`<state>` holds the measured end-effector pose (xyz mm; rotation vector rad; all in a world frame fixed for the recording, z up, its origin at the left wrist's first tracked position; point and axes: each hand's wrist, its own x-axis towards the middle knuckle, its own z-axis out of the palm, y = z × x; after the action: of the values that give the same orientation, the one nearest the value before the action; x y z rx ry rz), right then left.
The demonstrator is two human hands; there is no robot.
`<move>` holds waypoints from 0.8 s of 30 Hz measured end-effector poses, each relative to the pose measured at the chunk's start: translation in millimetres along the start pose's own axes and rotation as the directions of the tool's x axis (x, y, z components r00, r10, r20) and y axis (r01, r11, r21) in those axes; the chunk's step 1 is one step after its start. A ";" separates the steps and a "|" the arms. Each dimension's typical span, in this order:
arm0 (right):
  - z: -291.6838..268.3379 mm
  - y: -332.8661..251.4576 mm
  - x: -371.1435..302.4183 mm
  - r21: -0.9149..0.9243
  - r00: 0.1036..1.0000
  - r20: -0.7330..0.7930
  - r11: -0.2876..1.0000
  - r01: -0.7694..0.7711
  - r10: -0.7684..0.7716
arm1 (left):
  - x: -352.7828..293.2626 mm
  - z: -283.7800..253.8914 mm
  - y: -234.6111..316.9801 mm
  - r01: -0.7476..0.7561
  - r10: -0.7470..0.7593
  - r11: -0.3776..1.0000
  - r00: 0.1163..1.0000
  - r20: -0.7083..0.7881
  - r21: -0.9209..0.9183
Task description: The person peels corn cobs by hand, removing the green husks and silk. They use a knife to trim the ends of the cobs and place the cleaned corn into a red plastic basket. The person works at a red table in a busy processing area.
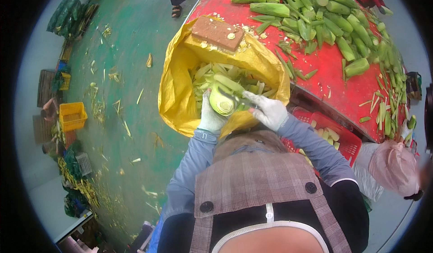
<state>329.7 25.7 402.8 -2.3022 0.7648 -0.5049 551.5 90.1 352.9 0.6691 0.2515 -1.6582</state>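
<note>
Over the mouth of a yellow sack (173,95), my gloved left hand (210,115) is closed around a thick pale-green shoot (222,102), whose round cut end faces me. Beside it, my gloved right hand (270,112) grips a small knife (239,100), its blade close against the shoot's right side; the handle is mostly hidden by the fingers. Long pale-green peelings (216,70) fill the sack below the hands. A reddish-brown brick (218,33) weighs down the sack's far rim on the red table, with small pale slices scattered on and around it.
A heap of unpeeled green shoots (311,16) covers the far right of the red table (288,45). Under its near edge, a red basket (349,140) holds pale peeled pieces. Scraps litter the green floor (149,126); a yellow crate (73,117) stands left. Other people work nearby.
</note>
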 end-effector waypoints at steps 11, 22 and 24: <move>16.8 -30.8 -1.4 -0.253 0.986 0.161 0.968 -0.001 0.043 | -15.2 -11.8 -2.2 0.084 -0.084 0.996 0.996 -0.010 -0.026; 14.4 -1.2 29.6 -0.144 0.992 -0.051 0.982 -0.118 0.112 | -31.2 10.1 -63.9 0.245 -0.244 0.970 0.969 0.031 -0.003; 8.3 8.1 25.2 -0.173 0.990 -0.101 0.979 -0.110 0.094 | -26.9 2.7 -65.9 0.250 -0.248 0.967 0.968 0.049 -0.040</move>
<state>350.0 8.5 395.1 -2.4010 1.0044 -0.5178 489.4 124.7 356.6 0.5841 0.3527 -1.8991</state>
